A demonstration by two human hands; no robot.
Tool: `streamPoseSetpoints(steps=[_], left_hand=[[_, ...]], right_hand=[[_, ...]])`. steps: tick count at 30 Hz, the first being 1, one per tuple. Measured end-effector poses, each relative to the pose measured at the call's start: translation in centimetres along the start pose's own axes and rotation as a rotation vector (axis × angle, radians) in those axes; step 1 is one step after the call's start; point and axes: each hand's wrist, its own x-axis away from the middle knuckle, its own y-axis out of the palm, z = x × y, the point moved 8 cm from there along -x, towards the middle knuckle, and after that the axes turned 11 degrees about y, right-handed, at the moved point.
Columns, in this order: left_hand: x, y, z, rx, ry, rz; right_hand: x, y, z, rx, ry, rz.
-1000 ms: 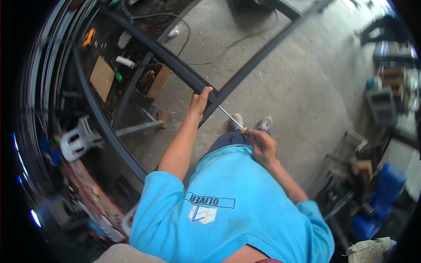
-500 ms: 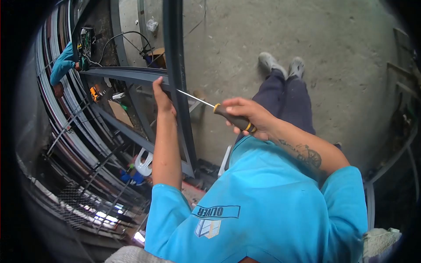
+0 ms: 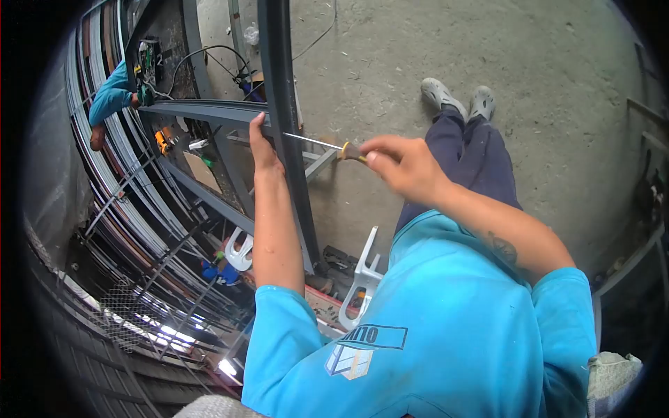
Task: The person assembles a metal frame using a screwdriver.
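My right hand (image 3: 408, 167) is closed around the dark handle of a screwdriver (image 3: 348, 152), covering most of it apart from its yellow-ringed front end. The thin metal shaft points left, and its tip meets the side of a dark grey metal frame (image 3: 282, 83). At the joint of the upright and the crossbar (image 3: 202, 109), my left hand (image 3: 265, 150) grips the frame on the side opposite the screwdriver. Its thumb points up along the crossbar; the other fingers are mostly hidden.
A co-worker's blue sleeve (image 3: 111, 97) and hand are at the frame's far left end. Behind it stand racks of long profiles (image 3: 115, 188). An orange tool (image 3: 162, 141) lies beyond the crossbar. A white plastic chair (image 3: 362, 282) stands near my waist, and a cable (image 3: 209, 49) loops behind the frame.
My right hand has rolled over the screwdriver handle, hiding more of it, and the shaft lies more level. My left hand keeps its place on the frame. The whole view has shifted slightly.
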Motion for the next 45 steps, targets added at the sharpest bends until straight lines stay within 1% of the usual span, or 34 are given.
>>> streamPoseSetpoints(steps=[1, 3, 4, 5, 7, 8, 9, 10, 11, 13, 15, 16, 17, 19, 20, 21, 22, 23, 24, 25, 27, 29, 30, 31, 32, 33, 34, 35, 37, 38, 39, 41, 43, 45], left_hand=[[0.1, -0.1, -0.1, -0.018, -0.023, 0.004], [-0.7, -1.2, -0.6, 0.002, -0.032, 0.039], [-1.1, -1.7, -0.7, -0.022, -0.010, 0.049], [-1.5, -2.3, -0.8, -0.041, 0.015, 0.066], [-1.5, -2.7, -1.0, -0.008, 0.010, 0.082], [-1.3, -2.6, -0.4, -0.069, 0.065, 0.121], [-1.0, -2.7, 0.2, -0.129, 0.119, 0.167], [-0.9, -2.6, -0.3, -0.097, 0.022, 0.132], [-1.8, -3.6, -0.9, -0.126, 0.084, 0.153], [-1.6, -3.9, -1.0, -0.227, 0.050, 0.163], [-2.1, -4.4, -0.9, -0.328, 0.112, 0.206], [-2.1, -4.3, -1.1, -0.282, 0.094, 0.178], [-2.3, -4.1, -1.3, -0.235, 0.080, 0.151], [-0.7, -3.5, 0.2, -0.252, 0.009, 0.131], [-1.1, -4.0, 0.3, -0.275, 0.120, 0.194], [-1.2, -3.9, 0.6, -0.273, 0.148, 0.190], [-0.7, -4.0, 0.7, -0.318, 0.113, 0.188], [-0.5, -4.1, 1.0, -0.362, 0.081, 0.184], [-0.2, -4.1, 1.5, -0.385, 0.072, 0.189], [-0.4, -4.3, 1.4, -0.395, 0.094, 0.195], [-0.5, -4.3, 1.5, -0.452, 0.095, 0.154], [-1.6, -4.7, 0.1, -0.500, 0.125, 0.193], [-1.3, -4.6, 0.4, -0.476, 0.096, 0.176], [-0.9, -4.4, 0.6, -0.458, 0.065, 0.150], [-0.8, -4.4, 0.2, -0.448, 0.061, 0.150], [-0.9, -4.4, 0.2, -0.440, 0.110, 0.168], [-1.2, -4.8, 0.3, -0.436, 0.161, 0.193], [-1.5, -5.2, -0.2, -0.483, 0.179, 0.242], [-0.6, -5.1, 0.8, -0.442, 0.122, 0.202], [-0.8, -5.1, 0.5, -0.428, 0.120, 0.204], [-1.0, -5.0, 0.2, -0.428, 0.140, 0.205], [-0.9, -5.1, 0.8, -0.419, 0.161, 0.201], [-0.2, -4.8, 2.4, -0.341, 0.186, 0.125], [-0.4, -5.0, 2.5, -0.382, 0.189, 0.139]], right_hand=[[-0.2, 0.0, 0.2, 0.020, -0.004, -0.006], [1.1, 3.6, 4.7, -1.015, 0.849, -0.298], [1.7, 4.0, 4.6, -1.048, 0.923, -0.250], [1.8, 3.8, 4.2, -1.018, 0.925, -0.246], [0.9, 2.5, 2.6, -0.740, 0.734, -0.256], [0.5, 1.4, 1.0, -0.446, 0.542, -0.128], [0.7, 1.8, 0.6, -0.401, 0.538, -0.139], [0.5, 1.5, -0.1, -0.247, 0.426, -0.081], [0.4, 1.4, -0.5, -0.096, 0.309, -0.033], [0.3, 1.5, -1.6, 0.195, 0.058, 0.038], [-0.1, 1.7, -4.3, 0.468, -0.243, 0.083], [-1.1, 1.1, -0.6, -0.050, 0.360, -0.048], [0.5, 2.7, 2.4, -0.554, 0.977, -0.154], [2.4, 5.4, 5.4, -0.976, 1.350, -0.389], [2.1, 5.5, 3.7, -1.021, 1.286, -0.446], [2.2, 5.7, 2.1, -1.072, 1.230, -0.501], [3.2, 5.9, 1.9, -1.026, 1.263, -0.504], [1.2, 3.6, 1.9, -0.404, 0.866, -0.276], [-0.5, 2.1, -0.9, 0.183, 0.404, -0.075], [-0.2, 2.5, -4.9, 0.724, -0.108, 0.118], [-0.4, 2.8, -3.8, 0.576, 0.029, 0.061], [-1.0, 1.9, 0.4, -0.032, 0.362, -0.014], [-0.5, 3.4, 3.5, -0.491, 0.822, -0.320], [1.7, 4.9, 3.7, -0.974, 1.269, -0.616], [2.5, 5.8, 4.1, -1.049, 1.351, -0.488], [3.1, 6.9, 4.2, -1.114, 1.430, -0.358], [2.6, 6.9, 3.8, -1.037, 1.348, -0.386], [2.7, 7.9, 2.8, -1.022, 1.358, -0.385], [-0.7, 4.6, -1.3, -0.104, 0.581, -0.041], [-1.5, 1.4, -1.3, 0.210, 0.319, 0.106], [-1.6, 1.2, -1.6, 0.222, 0.321, 0.110], [-2.0, 1.3, -3.3, 0.564, 0.164, 0.153], [-2.1, 1.6, -3.3, 0.595, 0.151, 0.106], [-0.8, 3.7, 0.5, -0.170, 0.812, -0.125]])
